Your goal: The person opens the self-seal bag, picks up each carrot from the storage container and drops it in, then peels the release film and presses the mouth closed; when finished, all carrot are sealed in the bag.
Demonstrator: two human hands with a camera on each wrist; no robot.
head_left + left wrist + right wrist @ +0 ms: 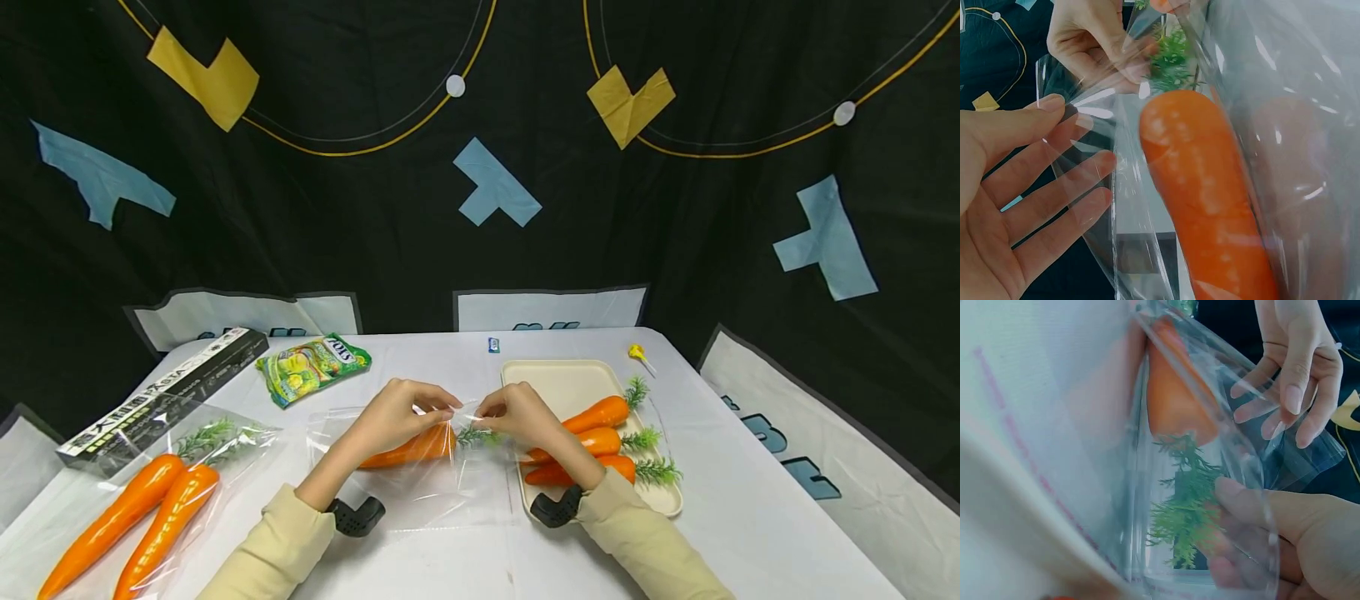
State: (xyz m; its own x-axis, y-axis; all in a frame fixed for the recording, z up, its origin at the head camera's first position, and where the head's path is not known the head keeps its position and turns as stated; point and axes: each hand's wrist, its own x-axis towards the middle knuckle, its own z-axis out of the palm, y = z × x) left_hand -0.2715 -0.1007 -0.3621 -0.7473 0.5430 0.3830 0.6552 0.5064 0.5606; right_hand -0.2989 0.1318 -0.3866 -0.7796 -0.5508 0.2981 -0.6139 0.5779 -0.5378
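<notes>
A carrot (426,447) with feathery green tops (1182,515) lies inside a clear plastic bag (431,507) at the middle of the table. My left hand (397,414) pinches the film along the bag's edge between thumb and index finger, its other fingers spread behind the film (1029,187). On the other side, my right hand (522,414) pinches the same bag beside the carrot's greens, the thumb on the outer film (1310,540). Part of the right fingers shows only through the plastic.
Right of the bag, a cream tray (558,379) bears several carrots (600,442). Two carrots (167,504) in another clear bag lie at the left. Behind them are a long black box (165,396) and a green snack packet (315,367). A yellow lollipop (637,352) and small blue packet (493,345) lie farther back.
</notes>
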